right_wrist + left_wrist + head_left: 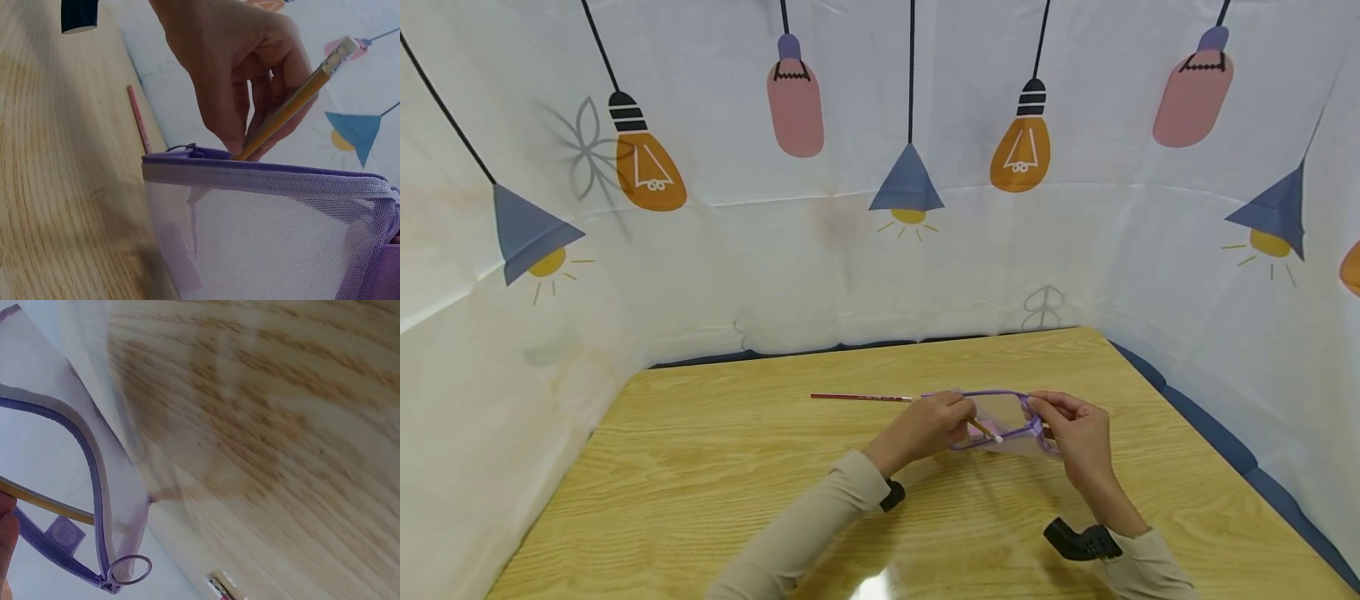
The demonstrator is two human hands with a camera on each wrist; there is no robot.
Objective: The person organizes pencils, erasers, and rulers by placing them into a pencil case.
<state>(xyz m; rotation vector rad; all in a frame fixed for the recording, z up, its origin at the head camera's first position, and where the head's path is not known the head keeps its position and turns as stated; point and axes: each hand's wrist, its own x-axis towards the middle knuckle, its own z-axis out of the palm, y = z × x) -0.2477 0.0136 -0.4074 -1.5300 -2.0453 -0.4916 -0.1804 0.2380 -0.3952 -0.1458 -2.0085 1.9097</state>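
A purple-edged mesh zipper pouch (1018,446) stands with its mouth unzipped, held above or at the table. My left hand (928,425) pinches a yellow pencil (289,114) between thumb and fingers. The pencil slants across the pouch mouth, its white eraser end sticking up outside and its lower part hidden behind the zipper edge (269,172). At the pouch's right end, my right hand (1078,433) pinches the rim with thumb and fingers. A zipper pull ring (134,570) hangs at one corner of the mouth.
A dark red pencil (857,397) lies on the wooden table (700,483), left of the pouch. White cloth (850,275) printed with lamps and bulbs surrounds the table's back and sides. Black camera mounts (1078,542) sit at both wrists.
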